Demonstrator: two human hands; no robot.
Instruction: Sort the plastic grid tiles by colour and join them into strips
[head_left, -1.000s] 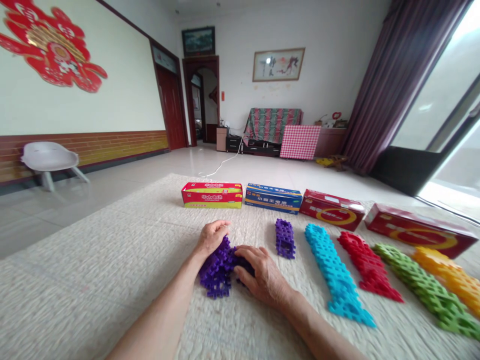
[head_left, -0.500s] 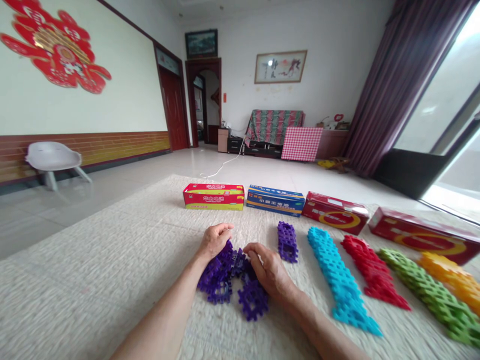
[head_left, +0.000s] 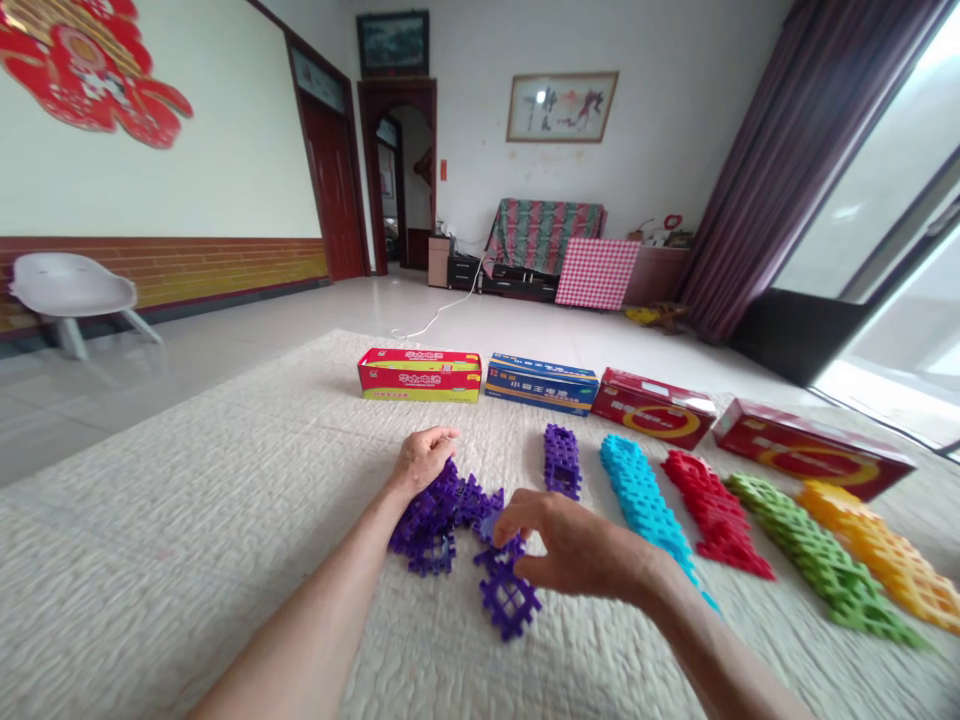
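A heap of purple interlocking plastic pieces (head_left: 427, 525) lies on the pale mat in front of me. My left hand (head_left: 424, 462) curves loosely around the heap's far left side, its fingers bent over the top edge and its thumb mostly hidden. Over the heap's right part, my right hand (head_left: 559, 535) has its thumb and fingers apart, with the fingertips close to the purple pieces. A square purple piece with a lattice middle (head_left: 511, 600) lies nearest me, below that hand. Just beyond the right hand is a neat purple stack (head_left: 562, 460).
To the right lie rows of joined pieces: light blue (head_left: 637, 490), red (head_left: 716, 510), green (head_left: 817, 550) and yellow (head_left: 877, 545). Behind them stand a red-and-yellow box (head_left: 420, 378), a blue box (head_left: 541, 386) and two dark red boxes (head_left: 652, 408). A white chair (head_left: 71, 290) stands far left.
My right hand has lifted off the purple pieces, turned and opened its fingers. My left hand stays by the heap. The view has tipped slightly downward and shifted.
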